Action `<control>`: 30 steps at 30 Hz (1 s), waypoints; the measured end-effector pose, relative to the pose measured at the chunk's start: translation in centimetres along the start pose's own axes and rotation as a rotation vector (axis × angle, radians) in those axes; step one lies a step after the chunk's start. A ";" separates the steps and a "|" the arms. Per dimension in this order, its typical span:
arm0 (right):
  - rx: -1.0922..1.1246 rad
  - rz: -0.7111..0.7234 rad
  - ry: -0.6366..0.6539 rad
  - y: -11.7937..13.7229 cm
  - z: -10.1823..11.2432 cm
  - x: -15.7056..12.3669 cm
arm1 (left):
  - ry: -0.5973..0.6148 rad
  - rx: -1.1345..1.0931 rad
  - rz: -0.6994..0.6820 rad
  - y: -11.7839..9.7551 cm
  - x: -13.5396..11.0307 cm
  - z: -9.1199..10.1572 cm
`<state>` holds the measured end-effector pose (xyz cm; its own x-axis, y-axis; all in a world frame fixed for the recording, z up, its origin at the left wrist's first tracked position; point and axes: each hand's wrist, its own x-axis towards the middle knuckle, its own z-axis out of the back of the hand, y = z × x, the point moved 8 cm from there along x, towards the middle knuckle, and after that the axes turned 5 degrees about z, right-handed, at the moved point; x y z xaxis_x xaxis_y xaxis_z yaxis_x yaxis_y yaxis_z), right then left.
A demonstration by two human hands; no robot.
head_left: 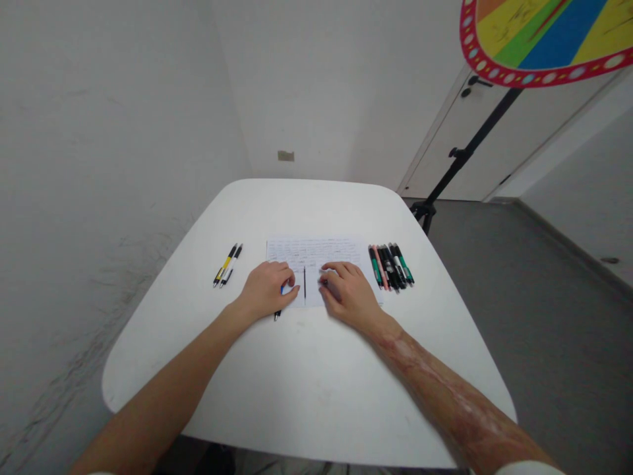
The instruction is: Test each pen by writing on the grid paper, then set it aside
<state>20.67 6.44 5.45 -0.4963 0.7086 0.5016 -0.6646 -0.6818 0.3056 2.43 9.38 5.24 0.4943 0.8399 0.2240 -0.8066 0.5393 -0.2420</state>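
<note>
Left hand [267,289] curled over blue-and-black pen [277,316], tip poking out beneath palm; firm grip or mere cover, could not tell. Right hand [349,290] bent, fingertips at small dark piece [324,282]; whether pinched, could not tell. Between hands, thin dark stick [305,284] lay on handwritten paper [316,248]. White table [316,396] held two pens [228,265] at left, pen row [390,266] at right.

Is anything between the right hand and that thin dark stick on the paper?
Nothing visible stands in the way; only a strip of paper separates the right hand from the thin dark stick.
</note>
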 end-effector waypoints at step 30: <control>0.183 0.097 0.163 -1.6 0.4 -0.5 | 0.130 -0.005 0.198 -1.2 3.6 -1.4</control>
<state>22.21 7.12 5.02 -0.6457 0.6485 0.4032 -0.5053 -0.7587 0.4111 5.67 11.84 5.02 0.3648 0.9298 0.0482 -0.8904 0.3636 -0.2740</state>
